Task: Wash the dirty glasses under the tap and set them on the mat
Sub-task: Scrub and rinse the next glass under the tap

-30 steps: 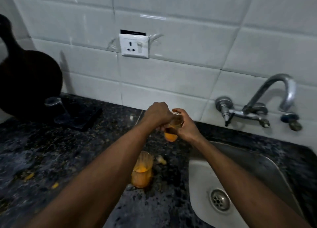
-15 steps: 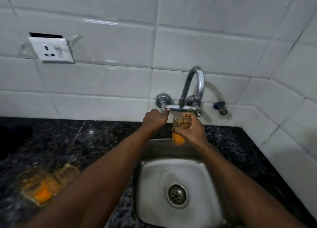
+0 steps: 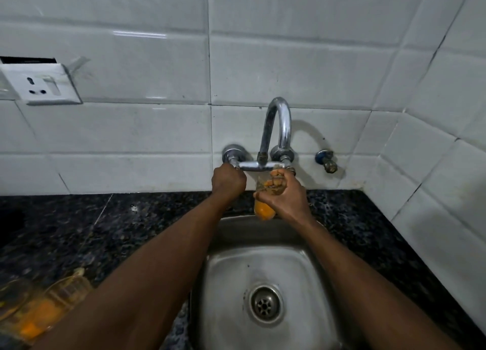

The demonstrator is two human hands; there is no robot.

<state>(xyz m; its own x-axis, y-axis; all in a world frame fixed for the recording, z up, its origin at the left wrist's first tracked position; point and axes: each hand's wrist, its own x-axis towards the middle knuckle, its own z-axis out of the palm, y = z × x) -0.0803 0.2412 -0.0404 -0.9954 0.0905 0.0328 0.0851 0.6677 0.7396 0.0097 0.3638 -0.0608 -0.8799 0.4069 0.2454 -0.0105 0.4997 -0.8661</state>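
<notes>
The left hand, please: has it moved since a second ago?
Yes. The left hand has left the glass and gone right, up to the tap, whose left end it now grips.

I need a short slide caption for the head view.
Right hand holds an orange-stained glass at the tap; left hand grips its valve.

Three glasses (image 3: 263, 211) are seen: one at the sink's (image 3: 228, 270) 12 o'clock, two at its 9 o'clock. One tap (image 3: 279, 123) is counted.

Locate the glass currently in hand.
Head view, centre: right hand grips the glass above the back edge of the sink, under the tap, beside the left hand.
</notes>
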